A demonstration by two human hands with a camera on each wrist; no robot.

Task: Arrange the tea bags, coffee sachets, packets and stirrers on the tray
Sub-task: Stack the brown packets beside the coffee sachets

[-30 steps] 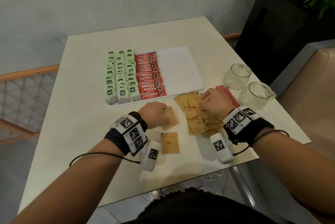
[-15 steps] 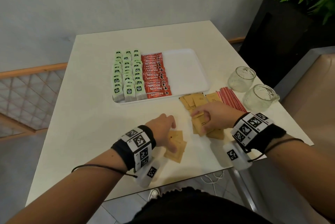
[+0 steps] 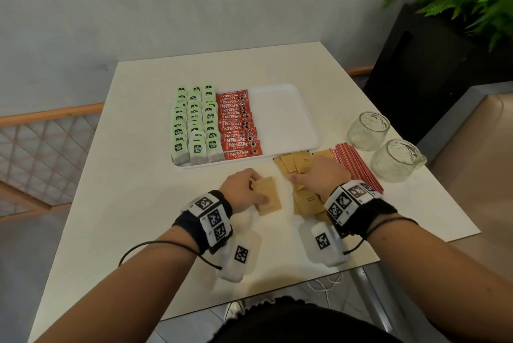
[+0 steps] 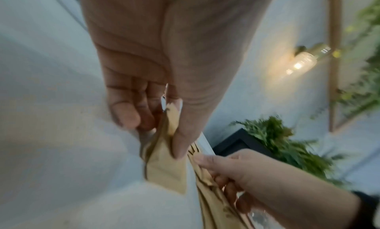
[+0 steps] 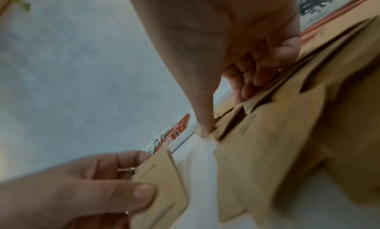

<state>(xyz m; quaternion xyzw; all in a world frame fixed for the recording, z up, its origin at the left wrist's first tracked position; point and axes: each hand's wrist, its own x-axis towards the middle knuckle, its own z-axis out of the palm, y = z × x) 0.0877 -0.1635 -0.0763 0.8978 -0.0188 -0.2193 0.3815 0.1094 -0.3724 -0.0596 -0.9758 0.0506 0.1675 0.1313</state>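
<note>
On a cream tabletop (image 3: 133, 181), a white tray (image 3: 280, 117) is filled with green tea bags (image 3: 194, 123) and red sachets (image 3: 238, 127) labelled "NESCAFÉ CLASSIC". Brown packets (image 3: 268, 195) are pinched by the left hand (image 3: 244, 190); the loose packet pile (image 3: 305, 198) is gripped by the right hand (image 3: 322, 176).

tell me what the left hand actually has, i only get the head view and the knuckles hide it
Observer: The left hand pinches brown packets between thumb and fingers; the left wrist view shows more than one layer.
Operator: is the right hand gripping any from the pile
Observer: In the right wrist view the right hand has its thumb tip tucked under the edge of a packet in the loose brown pile, fingers curled onto the top ones.
Operator: are the two hands touching
Observer: Not quite. The right wrist view shows bare table between the held packets and the pile.
</note>
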